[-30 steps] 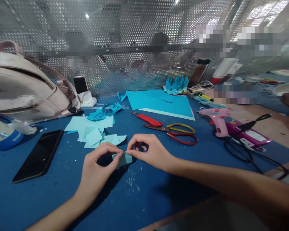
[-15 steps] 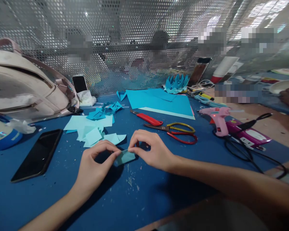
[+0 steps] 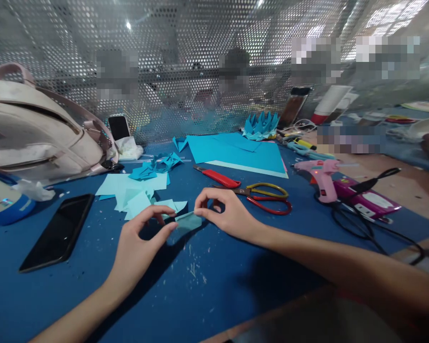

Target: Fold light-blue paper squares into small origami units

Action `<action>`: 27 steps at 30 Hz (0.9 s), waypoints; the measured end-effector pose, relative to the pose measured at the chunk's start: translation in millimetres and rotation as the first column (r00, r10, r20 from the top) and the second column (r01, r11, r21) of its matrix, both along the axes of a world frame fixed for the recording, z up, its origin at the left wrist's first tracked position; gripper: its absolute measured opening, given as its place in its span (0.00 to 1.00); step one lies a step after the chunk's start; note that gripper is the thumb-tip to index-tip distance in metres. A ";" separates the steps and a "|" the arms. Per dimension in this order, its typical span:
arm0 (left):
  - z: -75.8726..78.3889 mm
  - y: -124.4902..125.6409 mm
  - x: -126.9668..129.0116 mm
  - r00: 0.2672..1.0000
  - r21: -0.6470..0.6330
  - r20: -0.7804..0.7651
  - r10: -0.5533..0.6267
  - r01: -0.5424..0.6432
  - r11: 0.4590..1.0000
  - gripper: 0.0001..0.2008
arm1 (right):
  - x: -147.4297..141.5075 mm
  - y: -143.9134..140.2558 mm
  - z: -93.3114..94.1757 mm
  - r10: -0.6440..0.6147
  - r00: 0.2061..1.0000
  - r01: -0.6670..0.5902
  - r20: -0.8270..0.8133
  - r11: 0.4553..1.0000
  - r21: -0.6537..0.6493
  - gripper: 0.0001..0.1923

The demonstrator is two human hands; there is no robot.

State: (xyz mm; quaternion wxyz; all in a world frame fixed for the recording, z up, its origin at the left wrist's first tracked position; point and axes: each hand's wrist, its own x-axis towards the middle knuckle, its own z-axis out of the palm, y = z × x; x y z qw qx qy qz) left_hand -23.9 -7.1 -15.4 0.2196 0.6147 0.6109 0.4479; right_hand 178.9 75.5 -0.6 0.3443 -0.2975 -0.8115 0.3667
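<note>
The small folded piece of light teal paper (image 3: 186,222) sits just above the dark blue table mat (image 3: 214,286), between my two hands. My right hand (image 3: 226,215) pinches its right end between thumb and forefinger, closed tight on the edge. My left hand (image 3: 142,238) is curled beside the paper's left end, thumb and forefinger parted a little; the fingertips are at the paper, but I cannot tell whether they actually grip it. The piece's long axis runs left to right, from one hand to the other, so the right hand has the surer hold and the left is just beside its free end.

Counting what lies about: one loose heap of pale teal paper squares (image 3: 136,193) just beyond my left hand, one pair of scissors with red and yellow handles (image 3: 264,196) just past my right, one red-handled utility knife (image 3: 217,176), one black smartphone (image 3: 57,231) lying flat to the left, one pink hot glue gun (image 3: 320,177) off to the right, one stack of large bright blue sheets (image 3: 241,151) farther back.
</note>
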 end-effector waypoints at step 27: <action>-1.7 -1.2 -5.6 0.990 0.129 0.053 -0.133 0.125 0.984 0.07 | 4.0 8.7 3.0 0.044 0.997 -0.052 -0.066 0.991 -0.123 0.06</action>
